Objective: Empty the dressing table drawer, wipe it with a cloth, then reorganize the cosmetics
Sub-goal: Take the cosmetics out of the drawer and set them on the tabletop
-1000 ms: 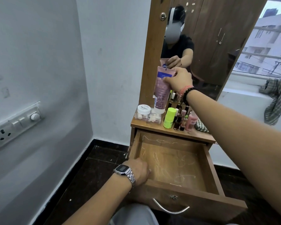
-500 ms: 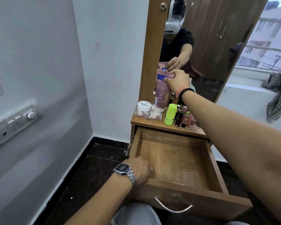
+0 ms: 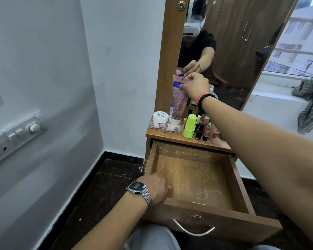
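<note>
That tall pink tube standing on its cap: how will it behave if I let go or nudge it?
The pink tube is tall on a narrow white cap, so it likely tips easily. The right hand pinches its flat top end; the body probably flexes. It may knock the green bottle beside it.

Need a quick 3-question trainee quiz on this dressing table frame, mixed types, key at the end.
1. True or false: the drawer holds cosmetics.
2. What does the right hand grip? A) green bottle B) pink tube C) white jar
3. Fill in: the left hand rests at the drawer's front-left ____.

Key:
1. False. Only pale scribble marks show on its bottom; the cosmetics stand on the tabletop.
2. B. Fingers pinch the top of the upright pink tube; the green bottle and white jar stand untouched.
3. Corner.
</note>
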